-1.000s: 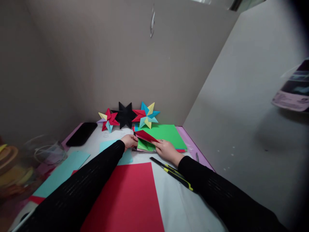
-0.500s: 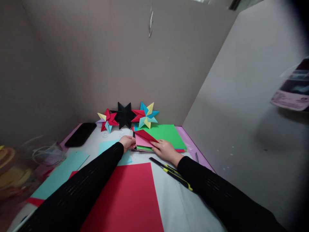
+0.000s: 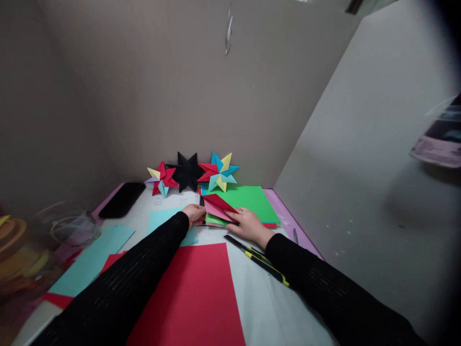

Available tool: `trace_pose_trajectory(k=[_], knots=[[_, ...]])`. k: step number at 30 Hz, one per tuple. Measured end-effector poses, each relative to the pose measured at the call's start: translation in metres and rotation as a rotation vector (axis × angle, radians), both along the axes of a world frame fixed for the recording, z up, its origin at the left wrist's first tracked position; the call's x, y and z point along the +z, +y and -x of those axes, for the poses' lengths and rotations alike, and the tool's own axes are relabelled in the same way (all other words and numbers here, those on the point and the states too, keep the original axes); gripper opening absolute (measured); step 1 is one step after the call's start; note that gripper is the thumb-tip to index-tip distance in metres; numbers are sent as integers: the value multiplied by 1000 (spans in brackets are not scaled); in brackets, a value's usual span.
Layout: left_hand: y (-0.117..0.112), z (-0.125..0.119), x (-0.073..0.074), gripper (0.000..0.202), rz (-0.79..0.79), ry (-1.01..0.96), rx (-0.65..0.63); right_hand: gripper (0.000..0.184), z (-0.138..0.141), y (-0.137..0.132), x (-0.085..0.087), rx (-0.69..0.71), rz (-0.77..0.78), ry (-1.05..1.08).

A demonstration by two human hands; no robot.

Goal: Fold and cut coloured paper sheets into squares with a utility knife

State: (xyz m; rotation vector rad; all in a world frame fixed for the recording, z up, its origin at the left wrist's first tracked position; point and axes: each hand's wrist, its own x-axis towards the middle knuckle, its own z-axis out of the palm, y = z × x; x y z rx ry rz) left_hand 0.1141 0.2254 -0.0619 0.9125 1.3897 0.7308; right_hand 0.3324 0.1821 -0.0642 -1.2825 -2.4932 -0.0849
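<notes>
Both hands are at a stack of coloured paper [image 3: 248,202] with a bright green sheet on top. My left hand [image 3: 195,213] pinches the left edge of a pink and red folded sheet [image 3: 218,206]. On its right side my right hand [image 3: 248,224] grips the same sheet, thumb below and fingers over it. The sheet is tilted up over the green paper, its red side partly turned over the pink. A large red sheet [image 3: 194,293] lies nearer to me. Just below my right hand lie black and yellow cutter knives [image 3: 264,264].
Three folded paper stars lean at the wall: a red one [image 3: 162,180], a black one [image 3: 188,170] and a multicoloured one [image 3: 219,172]. A black phone [image 3: 122,200], light blue sheets [image 3: 94,259] and a clear container [image 3: 68,228] are at the left.
My left hand and the folded sheet's left edge have moved slightly right, and more green paper shows under the sheet. The whole view has shifted a little.
</notes>
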Motion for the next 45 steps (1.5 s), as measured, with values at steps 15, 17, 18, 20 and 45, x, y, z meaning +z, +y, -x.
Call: trace_pose_trajectory(k=[15,17,18,20,45], knots=[[-4,-5,-10,17,-128,41,93,42,1,5,-8,-63,-31,-1],[-4,-7,-14,21,-169,54,119,42,2,4,-9,-57,-32,3],[-4,-8,-16,25,-186,57,130,43,2,3,-9,-58,-32,6],[-5,-8,-21,30,-221,73,133,43,2,3,-10,-60,-35,15],[-8,-3,-39,29,-591,278,143,38,-2,11,-4,-117,11,86]])
